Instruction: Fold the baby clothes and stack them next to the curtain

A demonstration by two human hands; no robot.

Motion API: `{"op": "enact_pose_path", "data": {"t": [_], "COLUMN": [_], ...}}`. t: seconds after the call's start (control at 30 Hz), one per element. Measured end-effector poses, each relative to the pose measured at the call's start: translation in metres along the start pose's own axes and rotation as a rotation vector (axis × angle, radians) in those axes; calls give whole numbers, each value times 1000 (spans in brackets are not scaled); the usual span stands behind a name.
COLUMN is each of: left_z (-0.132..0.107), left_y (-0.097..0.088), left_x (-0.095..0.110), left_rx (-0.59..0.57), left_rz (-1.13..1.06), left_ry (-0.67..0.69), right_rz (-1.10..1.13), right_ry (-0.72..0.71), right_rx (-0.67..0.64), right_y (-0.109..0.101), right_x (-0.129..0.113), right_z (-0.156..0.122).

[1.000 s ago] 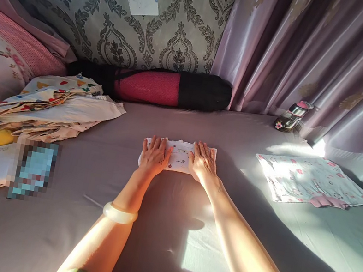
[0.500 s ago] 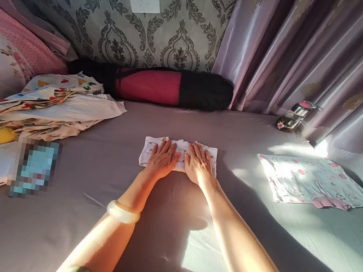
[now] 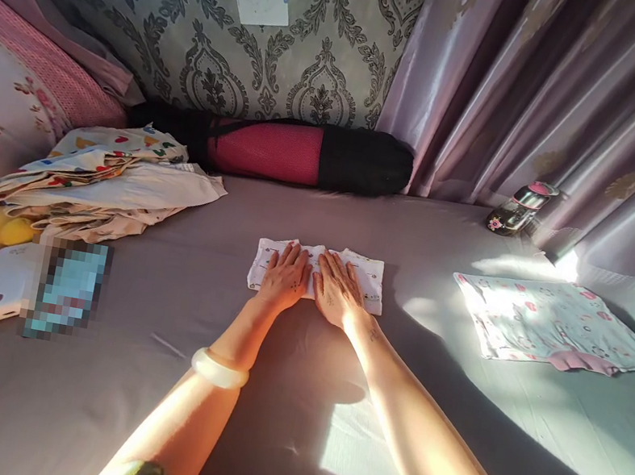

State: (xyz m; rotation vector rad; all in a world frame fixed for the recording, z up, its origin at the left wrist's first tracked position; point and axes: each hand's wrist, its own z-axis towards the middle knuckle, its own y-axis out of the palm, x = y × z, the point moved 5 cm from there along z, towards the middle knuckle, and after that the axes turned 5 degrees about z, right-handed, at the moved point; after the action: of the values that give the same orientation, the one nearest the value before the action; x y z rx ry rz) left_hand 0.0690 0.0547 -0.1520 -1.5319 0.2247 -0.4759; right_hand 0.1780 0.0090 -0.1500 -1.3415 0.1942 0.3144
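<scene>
A small folded white garment (image 3: pixel 373 277) with a sparse printed pattern lies flat on the grey bed sheet (image 3: pixel 141 403). My left hand (image 3: pixel 286 277) rests palm down on its left half, fingers stretched forward. Close beside it, my right hand (image 3: pixel 339 289) presses flat on the middle and right part, fingers also extended. Both palms cover much of the cloth, so its centre is partly hidden. A white bangle (image 3: pixel 219 368) sits on my left forearm.
To the right lies a light printed garment (image 3: pixel 554 320), with a bottle (image 3: pixel 520 209) behind it. A red and black roll (image 3: pixel 272 148) lines the wall. At left are a cloth pile (image 3: pixel 118 182), a white power bank (image 3: pixel 2 284) with cables, and a blurred-out bluish object (image 3: pixel 68 292).
My right hand has slid left across the folded garment, closer to my left hand, uncovering more of its right end. The camera view has shifted slightly.
</scene>
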Motion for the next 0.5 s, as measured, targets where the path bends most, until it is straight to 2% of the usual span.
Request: {"op": "enact_pose_path", "data": {"t": [0.17, 0.3, 0.5], "left_z": [0, 1, 1], "left_y": [-2, -12, -35], "left_x": [0, -4, -32], "left_rx": [6, 42, 150], "left_rz": [-42, -105, -161], "left_ry": [-3, -12, -131], "right_rz": [-24, -44, -69], "right_ry": [-8, -9, 17], "right_rx": [-29, -54, -67], "right_y": [2, -2, -7], "right_x": [2, 1, -12], "right_z": [-1, -1, 9]}}
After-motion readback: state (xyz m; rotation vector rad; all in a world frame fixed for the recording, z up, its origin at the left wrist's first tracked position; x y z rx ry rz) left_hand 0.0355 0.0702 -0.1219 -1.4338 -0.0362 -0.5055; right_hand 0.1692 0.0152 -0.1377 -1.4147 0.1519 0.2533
